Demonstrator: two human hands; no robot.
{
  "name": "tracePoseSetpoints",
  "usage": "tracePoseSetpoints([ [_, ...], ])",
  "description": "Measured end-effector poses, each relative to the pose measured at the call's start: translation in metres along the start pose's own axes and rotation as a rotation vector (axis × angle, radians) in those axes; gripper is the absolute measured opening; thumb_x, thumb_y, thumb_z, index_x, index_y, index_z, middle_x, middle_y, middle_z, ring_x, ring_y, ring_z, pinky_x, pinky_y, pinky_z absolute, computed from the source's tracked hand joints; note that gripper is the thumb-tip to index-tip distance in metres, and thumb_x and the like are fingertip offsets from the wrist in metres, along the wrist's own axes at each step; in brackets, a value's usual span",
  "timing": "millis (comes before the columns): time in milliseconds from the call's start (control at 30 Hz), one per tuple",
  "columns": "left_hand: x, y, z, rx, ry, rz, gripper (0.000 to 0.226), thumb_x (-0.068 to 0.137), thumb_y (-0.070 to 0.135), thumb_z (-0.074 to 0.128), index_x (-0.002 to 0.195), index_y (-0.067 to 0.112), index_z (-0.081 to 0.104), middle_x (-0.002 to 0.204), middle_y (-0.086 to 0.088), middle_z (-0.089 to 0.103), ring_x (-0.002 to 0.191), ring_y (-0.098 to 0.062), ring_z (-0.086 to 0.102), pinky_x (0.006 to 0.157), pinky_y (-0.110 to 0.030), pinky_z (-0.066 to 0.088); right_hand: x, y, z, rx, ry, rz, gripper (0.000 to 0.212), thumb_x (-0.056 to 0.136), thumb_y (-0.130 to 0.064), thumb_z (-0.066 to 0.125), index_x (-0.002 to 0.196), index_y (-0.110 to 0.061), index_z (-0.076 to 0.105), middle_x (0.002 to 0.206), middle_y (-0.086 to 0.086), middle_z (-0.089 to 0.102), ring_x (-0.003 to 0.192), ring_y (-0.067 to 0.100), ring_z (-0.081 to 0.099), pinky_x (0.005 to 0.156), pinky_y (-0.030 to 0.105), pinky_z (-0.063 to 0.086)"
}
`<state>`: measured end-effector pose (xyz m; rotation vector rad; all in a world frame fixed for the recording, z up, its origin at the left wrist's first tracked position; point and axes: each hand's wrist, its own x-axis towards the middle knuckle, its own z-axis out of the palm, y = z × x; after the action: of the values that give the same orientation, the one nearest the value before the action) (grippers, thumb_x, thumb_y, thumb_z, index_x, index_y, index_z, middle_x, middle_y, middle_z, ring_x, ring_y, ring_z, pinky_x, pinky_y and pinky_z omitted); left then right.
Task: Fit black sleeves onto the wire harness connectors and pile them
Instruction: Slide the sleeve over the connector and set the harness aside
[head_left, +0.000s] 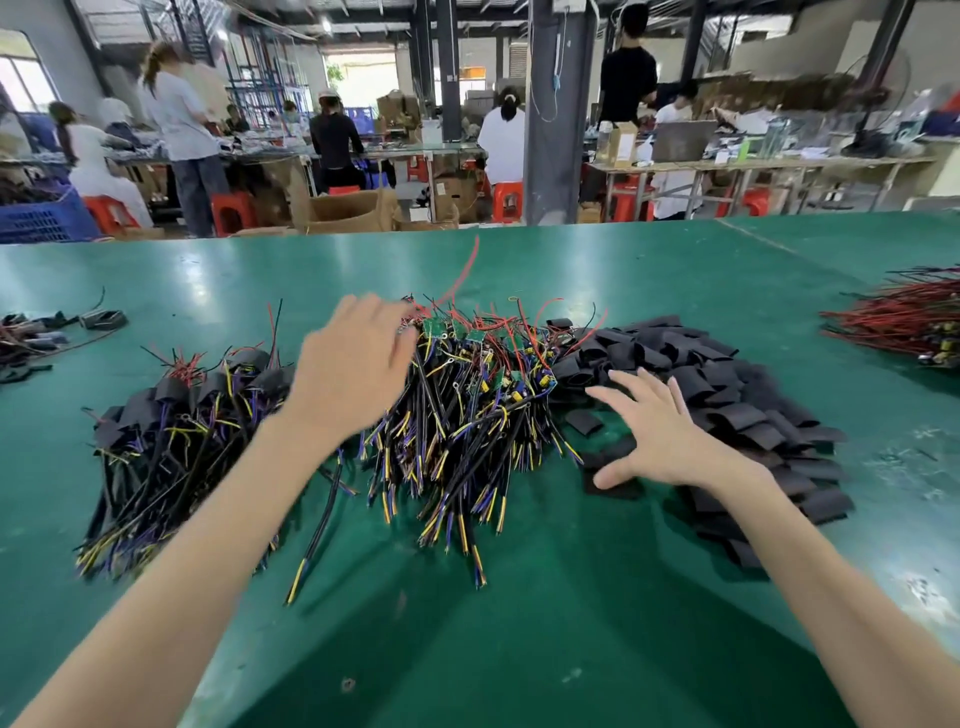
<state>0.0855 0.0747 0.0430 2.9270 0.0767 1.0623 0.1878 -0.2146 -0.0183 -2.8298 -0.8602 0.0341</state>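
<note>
A heap of bare wire harnesses (467, 395), with small green boards and black, yellow, blue and red wires, lies mid-table. To its left lies a pile of sleeved harnesses (171, 431) with black sleeves on their heads. On the right is a heap of loose flat black sleeves (727, 395). My left hand (353, 364), blurred, hovers over the left side of the bare heap with fingers spread, and I see nothing in it. My right hand (665, 431) is spread open above the near-left edge of the sleeve heap, holding nothing.
The green table (519, 623) stretches wide. A bundle of red and black wires (904, 322) lies at the far right, and a few scraps and wires (41, 338) at the far left. Beyond the far edge, people work at other benches.
</note>
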Motion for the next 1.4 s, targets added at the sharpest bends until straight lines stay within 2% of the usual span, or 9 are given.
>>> tracePoseSetpoints([
  [100,-0.030,0.011,0.023,0.007,-0.134,0.007,0.051,0.097,0.050,0.025,0.118,0.018,0.059,0.099,-0.003,0.053,0.105,-0.021,0.047,0.065,-0.039,0.050,-0.003,-0.004,-0.005,0.142,0.154,-0.059,0.080,0.058,-0.042,0.085,0.128,-0.032,0.048,0.139,0.001,0.032,0.130,0.018,0.020,0.111,0.038,0.015],
  [167,-0.044,0.014,0.031,-0.043,-0.144,0.010,0.059,0.095,0.053,0.020,0.112,0.018,0.065,0.094,-0.002,0.055,0.101,-0.021,0.049,0.059,-0.037,0.054,-0.008,-0.004,-0.014,0.327,0.206,-0.123,0.045,0.058,-0.034,0.086,0.096,-0.031,0.062,0.109,-0.004,0.047,0.103,0.010,0.035,0.090,0.031,0.031],
  [300,-0.057,0.012,0.038,-0.192,0.033,0.015,0.032,0.095,0.035,0.047,0.095,0.014,0.071,0.083,0.002,0.059,0.087,-0.018,0.048,0.057,-0.035,0.052,-0.016,-0.013,-0.021,0.459,-0.089,-0.225,0.018,0.062,-0.022,0.085,0.063,-0.025,0.068,0.054,-0.010,0.056,0.050,-0.001,0.043,0.052,0.014,0.034],
  [400,-0.058,0.011,0.039,-0.270,0.063,0.030,0.009,0.089,0.015,0.065,0.093,0.011,0.071,0.082,0.002,0.061,0.083,-0.019,0.047,0.072,-0.035,0.046,-0.013,-0.018,-0.011,0.321,-0.075,-0.205,0.017,0.064,-0.019,0.084,0.075,-0.024,0.072,0.061,-0.012,0.059,0.053,0.000,0.048,0.056,0.015,0.040],
  [600,-0.064,0.016,0.042,-0.318,0.083,0.025,0.021,0.083,0.000,0.068,0.101,0.010,0.074,0.074,0.009,0.049,0.067,-0.013,0.046,0.084,-0.034,0.038,-0.009,-0.010,-0.010,0.119,-0.025,-0.113,0.028,0.064,-0.027,0.083,0.089,-0.025,0.071,0.084,-0.011,0.061,0.082,0.005,0.055,0.080,0.027,0.047],
  [800,-0.065,0.017,0.042,-0.343,0.028,0.027,0.057,0.069,-0.028,0.058,0.115,0.004,0.067,0.090,-0.010,0.059,0.079,-0.014,0.041,0.081,-0.032,0.038,-0.011,-0.006,-0.010,0.138,-0.131,-0.093,0.042,0.064,-0.030,0.084,0.101,-0.022,0.067,0.094,-0.012,0.059,0.071,-0.005,0.049,0.059,0.008,0.034],
  [1000,-0.066,0.023,0.039,-0.421,0.051,0.081,0.037,0.080,-0.014,0.063,0.112,0.005,0.069,0.085,-0.005,0.055,0.078,-0.008,0.041,0.077,-0.015,0.035,-0.014,-0.009,-0.009,0.147,-0.243,-0.091,0.049,0.068,-0.034,0.081,0.108,-0.020,0.057,0.097,-0.007,0.055,0.071,-0.006,0.046,0.059,0.006,0.035],
  [1200,-0.067,0.033,0.033,-0.454,0.147,0.122,0.032,0.081,-0.010,0.065,0.109,0.004,0.071,0.074,-0.007,0.051,0.071,-0.011,0.040,0.072,-0.014,0.035,-0.022,-0.030,-0.023,0.598,0.023,-0.216,0.038,0.068,-0.021,0.083,0.099,-0.027,0.062,0.090,-0.013,0.060,0.073,-0.009,0.053,0.072,0.006,0.040],
  [1400,-0.069,0.043,0.027,-0.467,0.223,0.166,0.029,0.081,-0.006,0.059,0.107,0.001,0.070,0.068,-0.010,0.051,0.068,-0.018,0.043,0.066,-0.025,0.040,-0.019,-0.044,-0.016,0.617,0.301,-0.152,0.035,0.068,-0.018,0.082,0.099,-0.021,0.066,0.090,-0.004,0.063,0.073,-0.008,0.053,0.073,0.008,0.040],
])
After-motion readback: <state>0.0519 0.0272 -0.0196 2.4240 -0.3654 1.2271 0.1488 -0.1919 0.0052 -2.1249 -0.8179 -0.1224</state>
